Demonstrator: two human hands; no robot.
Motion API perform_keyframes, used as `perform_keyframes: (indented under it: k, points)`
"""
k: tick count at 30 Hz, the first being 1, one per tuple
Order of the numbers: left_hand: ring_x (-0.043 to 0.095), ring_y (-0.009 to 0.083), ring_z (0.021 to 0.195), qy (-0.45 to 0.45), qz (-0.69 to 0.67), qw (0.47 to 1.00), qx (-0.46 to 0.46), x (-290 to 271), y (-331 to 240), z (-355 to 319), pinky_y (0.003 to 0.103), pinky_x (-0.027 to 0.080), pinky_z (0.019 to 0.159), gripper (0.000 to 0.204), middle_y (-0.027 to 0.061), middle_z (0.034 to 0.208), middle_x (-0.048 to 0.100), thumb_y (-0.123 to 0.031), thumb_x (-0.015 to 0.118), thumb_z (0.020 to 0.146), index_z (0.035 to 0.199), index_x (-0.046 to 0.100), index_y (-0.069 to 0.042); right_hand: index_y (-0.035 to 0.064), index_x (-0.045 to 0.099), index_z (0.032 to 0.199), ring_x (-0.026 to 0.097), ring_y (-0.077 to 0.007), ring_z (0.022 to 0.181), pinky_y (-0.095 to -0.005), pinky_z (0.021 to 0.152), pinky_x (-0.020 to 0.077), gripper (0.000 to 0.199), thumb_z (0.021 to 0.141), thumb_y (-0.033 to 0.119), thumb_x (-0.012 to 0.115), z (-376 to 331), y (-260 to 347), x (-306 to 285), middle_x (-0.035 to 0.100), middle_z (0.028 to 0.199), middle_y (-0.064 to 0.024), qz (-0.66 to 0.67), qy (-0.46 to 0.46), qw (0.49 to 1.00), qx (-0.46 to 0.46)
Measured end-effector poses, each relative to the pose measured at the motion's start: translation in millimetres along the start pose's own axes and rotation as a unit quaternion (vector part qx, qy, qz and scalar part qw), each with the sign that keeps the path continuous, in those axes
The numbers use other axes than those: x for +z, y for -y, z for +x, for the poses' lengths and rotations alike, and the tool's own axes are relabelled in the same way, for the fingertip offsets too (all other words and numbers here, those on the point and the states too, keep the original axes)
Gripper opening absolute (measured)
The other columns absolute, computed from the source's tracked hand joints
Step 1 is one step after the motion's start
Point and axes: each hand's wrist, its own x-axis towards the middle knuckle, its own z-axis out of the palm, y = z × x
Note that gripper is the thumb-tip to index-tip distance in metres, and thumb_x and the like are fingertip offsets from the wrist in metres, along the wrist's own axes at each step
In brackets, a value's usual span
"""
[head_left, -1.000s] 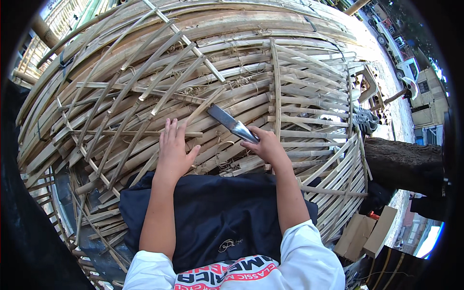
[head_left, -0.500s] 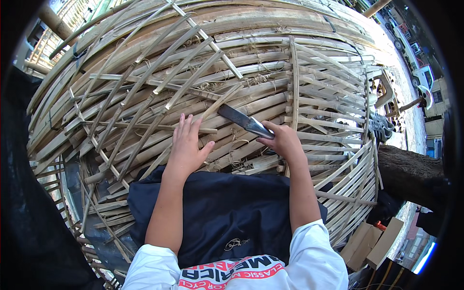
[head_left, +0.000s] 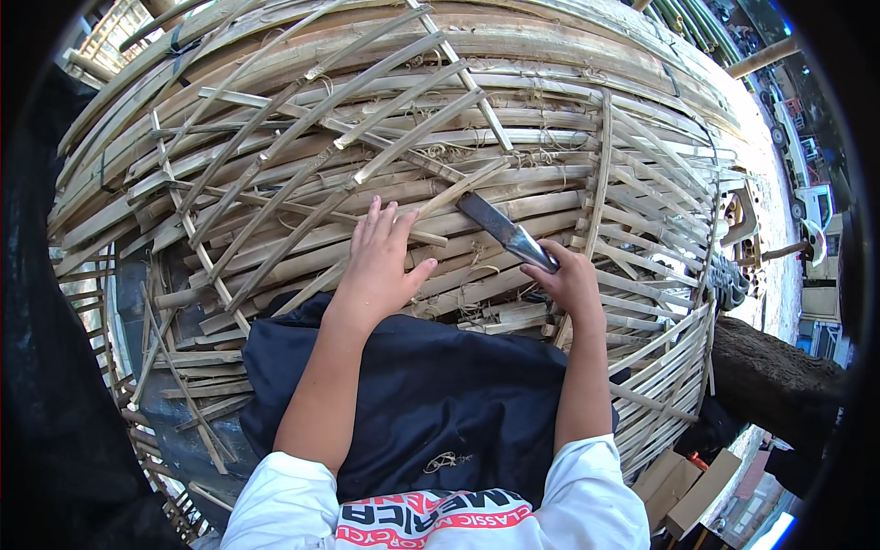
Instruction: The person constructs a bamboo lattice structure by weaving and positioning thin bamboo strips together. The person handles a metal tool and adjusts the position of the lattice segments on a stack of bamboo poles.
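My left hand (head_left: 380, 266) lay flat and unclenched, fingers spread, palm pressed down on the bamboo slats (head_left: 477, 229) right at the middle of the frame. My right hand (head_left: 573, 280) was clenched around the handle of a broad flat blade (head_left: 504, 229), and that blade angled up and to the left from my fist, its tip resting against a slat just beside my left fingertips. Both hands sat close together, only a narrow stretch of slat between them. Under them ran the big curved bamboo lattice (head_left: 302, 147), long split strips laid side by side and crossed by thinner diagonal strips, tied here and there with fibre. Nearer to me, a dark blue cloth (head_left: 412, 394) covered my lap and lay over the lattice's near edge. Off to the far right I saw a rough tree trunk (head_left: 779, 376), and below it some brown cardboard boxes (head_left: 687, 481) on the ground.
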Motion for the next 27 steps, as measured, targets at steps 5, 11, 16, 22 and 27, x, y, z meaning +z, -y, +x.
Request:
perform_keyframes:
  k: [5, 11, 16, 22, 27]
  points:
    - [0.018, 0.037, 0.147, 0.007, -0.008, 1.0, -0.01, -4, 2, -2, 0.048, 0.02, 0.119, 0.07, 0.0238, 0.15, 0.036, -0.035, 0.068, 0.087, 0.144, 0.041, -0.006, 0.0139, 0.067, 0.108, 0.067, -0.0307, 0.075, -0.0412, 0.067, 0.0518, 0.04, 0.078, 0.038, 0.077, 3, 5, -1, 0.068, 0.078, -0.0127, -0.087, -0.035, 0.994, -0.049]
    - [0.018, 0.0366, 0.148, 0.012, -0.012, 1.0, -0.013, -4, 0, -2, 0.05, 0.02, 0.119, 0.069, 0.0233, 0.151, 0.035, -0.035, 0.067, 0.088, 0.144, 0.04, -0.006, 0.0137, 0.066, 0.11, 0.063, -0.0304, 0.07, -0.0415, 0.064, 0.0492, 0.041, 0.075, 0.03, 0.078, 0, -4, 11, 0.064, 0.075, -0.0097, -0.149, -0.115, 0.977, -0.101]
    - [0.018, 0.0367, 0.148, 0.012, -0.013, 1.0, -0.014, -5, 2, -2, 0.05, 0.02, 0.118, 0.068, 0.0231, 0.151, 0.035, -0.036, 0.067, 0.088, 0.144, 0.041, -0.005, 0.013, 0.067, 0.109, 0.063, -0.0307, 0.071, -0.0408, 0.067, 0.0493, 0.041, 0.075, 0.03, 0.079, 2, -2, 8, 0.065, 0.075, -0.01, -0.132, -0.117, 0.98, -0.092]
    - [0.022, 0.037, 0.146, -0.016, 0.011, 1.0, -0.002, -3, 3, 2, 0.05, 0.022, 0.118, 0.066, 0.0233, 0.148, 0.039, -0.034, 0.067, 0.088, 0.141, 0.043, -0.003, 0.0117, 0.069, 0.107, 0.064, -0.0292, 0.071, -0.0394, 0.074, 0.0468, 0.041, 0.076, 0.037, 0.078, 1, 0, 4, 0.068, 0.075, -0.0101, -0.092, -0.066, 0.991, -0.072]
    - [0.033, 0.0364, 0.141, -0.058, -0.011, 0.998, 0.024, 1, 5, 11, 0.046, 0.028, 0.115, 0.061, 0.022, 0.142, 0.046, -0.03, 0.069, 0.086, 0.137, 0.048, -0.002, 0.0132, 0.069, 0.107, 0.065, -0.0268, 0.069, -0.0374, 0.074, 0.0421, 0.04, 0.076, 0.038, 0.078, -5, 5, 10, 0.069, 0.075, -0.0083, -0.098, -0.088, 0.989, -0.064]
